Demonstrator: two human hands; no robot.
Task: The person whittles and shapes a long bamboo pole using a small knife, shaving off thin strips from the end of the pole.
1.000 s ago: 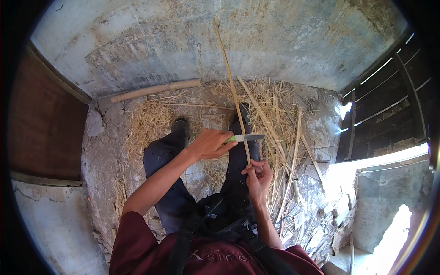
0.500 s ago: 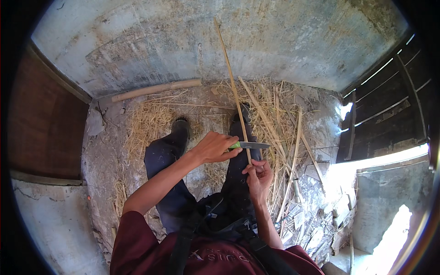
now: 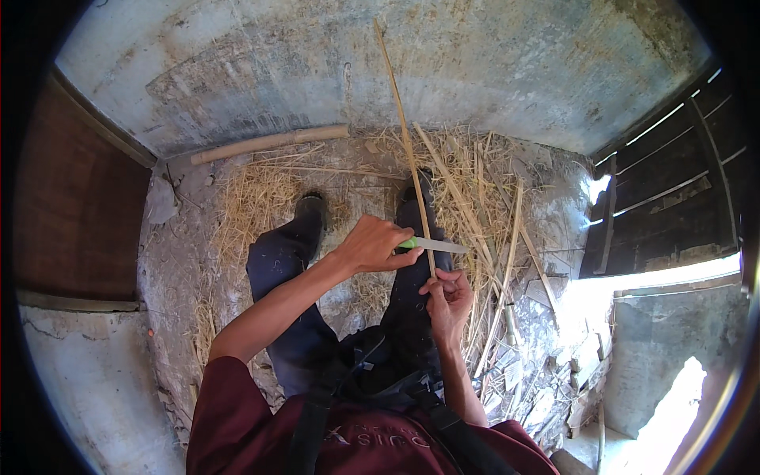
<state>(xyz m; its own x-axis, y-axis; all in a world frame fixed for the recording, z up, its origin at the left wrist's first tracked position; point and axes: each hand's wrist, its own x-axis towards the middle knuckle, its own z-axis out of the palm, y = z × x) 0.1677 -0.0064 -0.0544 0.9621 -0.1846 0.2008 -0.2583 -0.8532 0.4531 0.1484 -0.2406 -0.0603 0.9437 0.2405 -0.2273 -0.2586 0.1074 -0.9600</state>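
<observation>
My left hand [image 3: 375, 244] is closed round the green handle of a knife [image 3: 441, 246]. The blade points right and crosses a long, thin bamboo strip [image 3: 408, 146], seemingly touching it just above my other hand. My right hand [image 3: 448, 299] pinches the near end of the strip between thumb and fingers, over my right leg. From there the strip slants up and away, its far tip in front of the wall.
Loose bamboo strips [image 3: 514, 237] and straw-like shavings [image 3: 261, 202] cover the floor around my feet. A bamboo pole [image 3: 269, 146] lies along the wall [image 3: 380, 71]. Broken rubble [image 3: 582, 372] lies at the right, below dark wooden slats [image 3: 673, 182].
The blade has tilted, its face now catching the light. Both hands stay in nearly the same place on knife and strip; the view has shifted slightly.
</observation>
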